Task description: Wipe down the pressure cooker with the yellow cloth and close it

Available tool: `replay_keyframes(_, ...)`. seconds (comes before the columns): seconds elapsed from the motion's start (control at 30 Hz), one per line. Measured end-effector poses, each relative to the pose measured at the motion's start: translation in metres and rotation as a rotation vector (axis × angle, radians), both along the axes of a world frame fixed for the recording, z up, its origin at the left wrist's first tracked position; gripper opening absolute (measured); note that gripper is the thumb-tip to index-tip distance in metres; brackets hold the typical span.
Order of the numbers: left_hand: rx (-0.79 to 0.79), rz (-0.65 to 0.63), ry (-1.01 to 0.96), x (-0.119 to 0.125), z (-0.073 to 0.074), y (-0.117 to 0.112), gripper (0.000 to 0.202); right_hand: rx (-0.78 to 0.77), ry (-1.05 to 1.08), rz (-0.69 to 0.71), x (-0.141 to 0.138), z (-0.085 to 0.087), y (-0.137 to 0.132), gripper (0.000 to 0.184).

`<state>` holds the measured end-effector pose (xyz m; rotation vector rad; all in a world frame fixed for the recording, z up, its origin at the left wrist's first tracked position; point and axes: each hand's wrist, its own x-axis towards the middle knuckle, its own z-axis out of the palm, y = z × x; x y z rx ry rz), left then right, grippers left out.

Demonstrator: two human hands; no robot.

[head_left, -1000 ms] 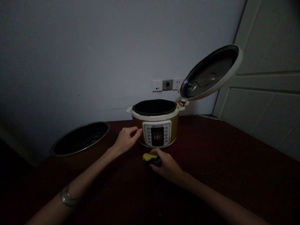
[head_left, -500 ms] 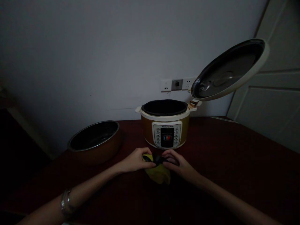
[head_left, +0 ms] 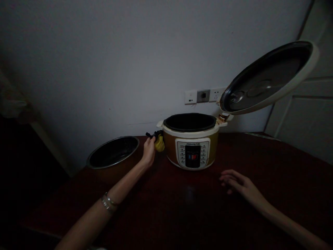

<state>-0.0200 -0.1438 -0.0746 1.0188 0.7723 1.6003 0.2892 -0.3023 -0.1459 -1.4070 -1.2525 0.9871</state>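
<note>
My left hand (head_left: 149,150) is closed around a soft yellow-and-black bundle (head_left: 159,143), held at the left side of the rice cooker (head_left: 169,147). Black parts stick out above the fingers, while the yellow part hangs limp beside them; the dim light hides what it is exactly. Over the table, to the right of the cooker's front, my right hand (head_left: 235,182) is empty, its fingers loosely bent and apart. The cooker's lid (head_left: 270,81) stands raised on its right-hand hinge, and its inside looks dark.
An inner pot (head_left: 118,166) with a shiny rim sits on the left of the dark red table (head_left: 166,208). Wall sockets (head_left: 203,96) are behind the cooker. A pale panelled door (head_left: 307,118) is at the far right.
Both hands held the bundle in front of the cooker. My right hand has let go and moved right; my left hand has carried the bundle back to the cooker's left side.
</note>
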Motion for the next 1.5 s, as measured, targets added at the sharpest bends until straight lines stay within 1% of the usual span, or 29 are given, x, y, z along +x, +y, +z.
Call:
replay_keyframes(0.07, -0.033, -0.158, -0.033, 0.015, -0.008, 0.004, 0.023, 0.008, -0.032, 0.025, -0.003, -0.001, -0.001, 0.040)
replay_keyframes(0.13, -0.108, -0.285, -0.077, 0.025, -0.018, 0.007, 0.034, 0.018, -0.064, 0.048, -0.006, -0.002, -0.002, 0.035)
replay_keyframes(0.2, -0.186, -0.352, -0.101, 0.030, -0.025, 0.009, 0.044, 0.032, -0.082, 0.063, -0.008, -0.003, -0.003, 0.031)
replay_keyframes(0.27, -0.241, -0.402, -0.100, 0.030, -0.025, 0.006, 0.052, 0.043, -0.093, 0.080, -0.009, -0.006, -0.002, 0.029)
replay_keyframes(0.33, -0.242, -0.438, -0.091, 0.030, -0.016, -0.003, 0.058, 0.050, -0.099, 0.090, -0.008, -0.008, -0.002, 0.027)
replay_keyframes(0.43, -0.153, -0.435, -0.063, 0.029, 0.012, -0.023, 0.057, 0.048, -0.099, 0.101, -0.009, -0.010, -0.001, 0.027)
replay_keyframes(0.53, -0.005, -0.350, -0.033, 0.030, 0.039, -0.040, 0.049, 0.056, -0.114, 0.102, -0.010, -0.009, -0.002, 0.027)
replay_keyframes(0.6, 0.032, -0.288, -0.024, 0.032, 0.047, -0.044, 0.044, 0.058, -0.130, 0.101, -0.011, -0.007, -0.003, 0.028)
replay_keyframes(0.63, 0.025, -0.264, -0.022, 0.033, 0.048, -0.044, 0.042, 0.055, -0.137, 0.101, -0.011, -0.006, -0.003, 0.028)
replay_keyframes(0.7, -0.016, -0.238, -0.017, 0.035, 0.042, -0.041, 0.040, 0.042, -0.145, 0.102, -0.012, -0.005, -0.003, 0.029)
replay_keyframes(0.77, -0.092, -0.244, 0.001, 0.037, 0.029, -0.036, 0.039, 0.038, -0.150, 0.101, -0.012, -0.005, -0.003, 0.029)
replay_keyframes(0.9, -0.298, -0.333, 0.055, 0.037, -0.001, -0.027, 0.043, 0.049, -0.184, 0.100, -0.011, -0.007, -0.003, 0.028)
replay_keyframes(0.97, -0.375, -0.398, 0.065, 0.034, -0.010, -0.027, 0.045, 0.057, -0.191, 0.098, -0.011, -0.008, -0.003, 0.027)
replay_keyframes(1.0, -0.403, -0.428, 0.065, 0.033, -0.011, -0.028, 0.046, 0.060, -0.192, 0.098, -0.011, -0.008, -0.003, 0.026)
replay_keyframes(1.07, -0.447, -0.467, 0.053, 0.031, -0.007, -0.032, 0.046, 0.060, -0.195, 0.098, -0.011, -0.008, -0.004, 0.025)
replay_keyframes(1.23, -0.529, -0.510, -0.012, 0.034, 0.019, -0.049, 0.042, 0.052, -0.186, 0.093, -0.013, -0.005, -0.005, 0.026)
replay_keyframes(1.3, -0.555, -0.508, -0.019, 0.037, 0.023, -0.053, 0.043, 0.059, -0.182, 0.095, -0.013, -0.005, -0.005, 0.027)
replay_keyframes(1.37, -0.584, -0.480, -0.006, 0.039, 0.021, -0.054, 0.043, 0.063, -0.185, 0.098, -0.013, -0.005, -0.005, 0.028)
replay_keyframes(1.5, -0.611, -0.462, -0.025, 0.042, 0.003, -0.055, 0.038, 0.087, -0.192, 0.097, -0.013, -0.006, -0.005, 0.027)
